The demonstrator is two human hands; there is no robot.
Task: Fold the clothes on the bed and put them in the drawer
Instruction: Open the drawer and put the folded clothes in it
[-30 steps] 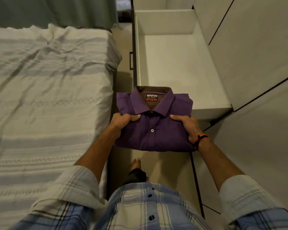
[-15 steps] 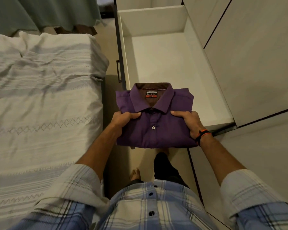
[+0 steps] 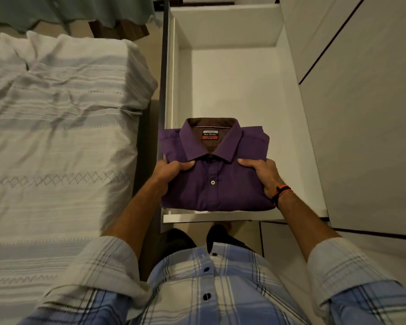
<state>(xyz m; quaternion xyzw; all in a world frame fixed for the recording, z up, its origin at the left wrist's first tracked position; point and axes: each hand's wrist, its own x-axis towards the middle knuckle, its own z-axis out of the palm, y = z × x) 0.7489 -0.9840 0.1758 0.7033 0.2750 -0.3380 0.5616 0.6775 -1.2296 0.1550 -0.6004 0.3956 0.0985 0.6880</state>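
A person's left hand [image 3: 168, 171] and right hand [image 3: 265, 174] grip a folded purple shirt [image 3: 213, 184] by its 2 sides — thumbs on top — over the near end of an open white drawer [image 3: 232, 85], beside the bed [image 3: 56, 137].

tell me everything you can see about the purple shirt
The purple shirt is folded into a neat rectangle, collar up and away from the person, buttoned, with a white button on the placket and a red-and-white neck label. The fabric looks smooth and woven. The left hand and right hand grip its sides over the near end of the open drawer.
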